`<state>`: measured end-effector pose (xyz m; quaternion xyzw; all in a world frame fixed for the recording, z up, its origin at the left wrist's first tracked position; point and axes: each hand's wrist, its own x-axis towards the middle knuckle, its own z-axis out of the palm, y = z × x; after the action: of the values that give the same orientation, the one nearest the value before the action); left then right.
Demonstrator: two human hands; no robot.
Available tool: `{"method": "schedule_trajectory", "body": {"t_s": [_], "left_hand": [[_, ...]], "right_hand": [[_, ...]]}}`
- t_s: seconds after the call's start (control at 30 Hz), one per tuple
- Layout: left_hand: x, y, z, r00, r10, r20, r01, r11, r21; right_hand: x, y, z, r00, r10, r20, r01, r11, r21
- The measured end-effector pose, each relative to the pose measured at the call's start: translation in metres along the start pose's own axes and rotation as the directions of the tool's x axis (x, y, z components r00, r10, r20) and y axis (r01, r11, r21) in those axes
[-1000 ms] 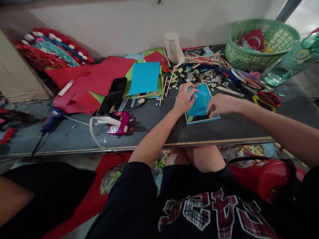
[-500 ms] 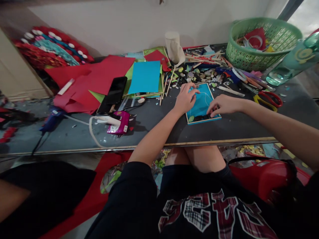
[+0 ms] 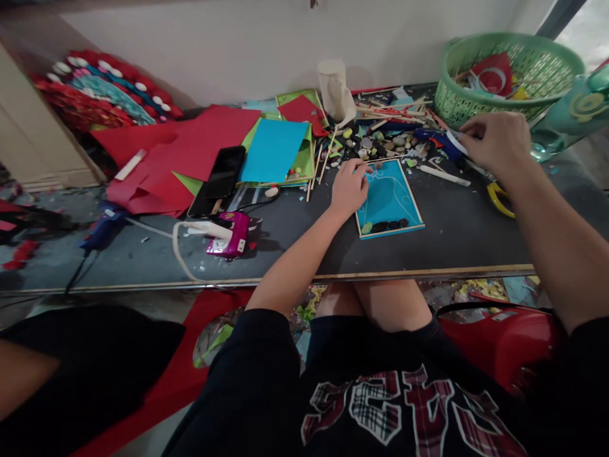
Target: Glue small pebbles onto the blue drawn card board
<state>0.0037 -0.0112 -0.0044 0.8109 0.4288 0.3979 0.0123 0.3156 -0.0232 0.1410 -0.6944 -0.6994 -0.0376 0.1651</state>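
left hand loose on rectangular blue wood-framed board, right hand pinching curved white strip

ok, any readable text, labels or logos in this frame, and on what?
Black shirt: large plaid letters, upside down and cropped, not readable.
Teal water bottle: yellow swirl logo, no words.
Pink plastic gadget: white label, too small to read.
No quotable text.

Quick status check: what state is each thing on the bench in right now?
blue board: flat, pebbles along near edge
green basket: upright, holding scraps
phone: flat, screen dark
left hand: resting on blue board's far corner
right hand: raised near green basket, fingers pinched
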Motion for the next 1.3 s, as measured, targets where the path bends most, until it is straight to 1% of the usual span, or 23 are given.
{"method": "schedule_trajectory", "body": {"t_s": [0.03, 0.07, 0.13, 0.17, 0.23, 0.3, 0.33, 0.37, 0.43, 0.47, 0.5, 0.53, 0.57, 0.63, 0.7, 0.8, 0.9, 1.1, 1.17, 1.3], "left_hand": [[0.000, -0.004, 0.003, 0.999, -0.015, -0.035, 0.015, 1.000, -0.002], [-0.001, -0.006, 0.005, 0.998, -0.024, -0.066, 0.024, 1.000, -0.004], [-0.001, -0.010, 0.008, 0.995, -0.028, -0.101, 0.027, 1.000, -0.007], [-0.001, -0.010, 0.008, 0.994, -0.026, -0.102, 0.025, 1.000, -0.007], [-0.002, -0.008, 0.006, 0.997, -0.027, -0.072, 0.026, 1.000, -0.006], [-0.001, -0.004, 0.002, 0.999, -0.045, -0.018, 0.045, 0.999, -0.009], [0.000, -0.002, -0.001, 0.998, -0.056, 0.009, 0.056, 0.998, -0.014], [0.000, 0.001, -0.003, 0.998, -0.062, 0.028, 0.063, 0.998, -0.024], [0.002, 0.005, -0.008, 0.998, -0.053, 0.033, 0.055, 0.997, -0.056], [0.002, 0.008, -0.010, 0.999, -0.040, 0.020, 0.042, 0.996, -0.075], [0.002, 0.010, -0.012, 1.000, -0.024, 0.000, 0.024, 0.996, -0.091], [0.002, 0.012, -0.014, 1.000, -0.006, -0.024, 0.004, 0.995, -0.104], [0.001, 0.014, -0.016, 0.999, 0.010, -0.051, -0.015, 0.994, -0.110], [0.000, 0.018, -0.019, 0.995, 0.028, -0.099, -0.039, 0.993, -0.108], [-0.001, 0.020, -0.022, 0.991, 0.014, -0.132, -0.028, 0.994, -0.101], [0.000, 0.021, -0.025, 0.983, -0.040, -0.182, 0.020, 0.994, -0.108], [0.001, 0.021, -0.027, 0.974, -0.076, -0.215, 0.049, 0.991, -0.127], [0.004, 0.019, -0.027, 0.986, -0.094, -0.141, 0.076, 0.989, -0.127], [0.004, 0.020, -0.028, 0.986, -0.086, -0.145, 0.070, 0.991, -0.113], [0.003, 0.022, -0.029, 0.983, -0.050, -0.176, 0.035, 0.995, -0.088]], "right_hand": [[0.006, 0.015, 0.009, 0.997, 0.065, -0.053, -0.067, 0.997, -0.040], [0.012, 0.029, 0.020, 0.994, 0.091, -0.062, -0.096, 0.992, -0.076], [0.019, 0.053, 0.043, 0.999, 0.025, -0.038, -0.027, 0.997, -0.066], [0.021, 0.061, 0.051, 0.999, 0.017, -0.031, -0.018, 0.999, -0.041], [0.018, 0.067, 0.060, 0.997, 0.004, -0.071, -0.005, 1.000, -0.016], [0.010, 0.058, 0.056, 0.992, -0.043, -0.115, 0.046, 0.999, 0.022], [0.005, 0.049, 0.051, 0.985, -0.050, -0.163, 0.060, 0.997, 0.057], [-0.001, 0.036, 0.045, 0.982, -0.103, -0.157, 0.119, 0.988, 0.098], [-0.012, 0.007, 0.035, 0.959, -0.160, -0.234, 0.197, 0.970, 0.141], [-0.017, -0.010, 0.032, 0.960, -0.218, -0.174, 0.247, 0.955, 0.165], [-0.022, -0.026, 0.032, 0.965, -0.241, -0.102, 0.258, 0.945, 0.203], [-0.026, -0.041, 0.033, 0.960, -0.281, -0.004, 0.273, 0.928, 0.253], [-0.030, -0.056, 0.036, 0.945, -0.322, 0.054, 0.291, 0.907, 0.304], [-0.036, -0.079, 0.046, 0.931, -0.353, 0.092, 0.291, 0.872, 0.393], [-0.041, -0.095, 0.057, 0.936, -0.345, 0.072, 0.270, 0.833, 0.483], [-0.046, -0.104, 0.071, 0.938, -0.346, 0.034, 0.259, 0.761, 0.594], [-0.051, -0.101, 0.079, 0.936, -0.352, 0.017, 0.261, 0.725, 0.637], [-0.056, -0.093, 0.085, 0.933, -0.360, -0.022, 0.282, 0.691, 0.665], [-0.055, -0.094, 0.087, 0.930, -0.365, -0.047, 0.303, 0.686, 0.661], [-0.054, -0.093, 0.089, 0.929, -0.364, -0.072, 0.332, 0.730, 0.597]]}}
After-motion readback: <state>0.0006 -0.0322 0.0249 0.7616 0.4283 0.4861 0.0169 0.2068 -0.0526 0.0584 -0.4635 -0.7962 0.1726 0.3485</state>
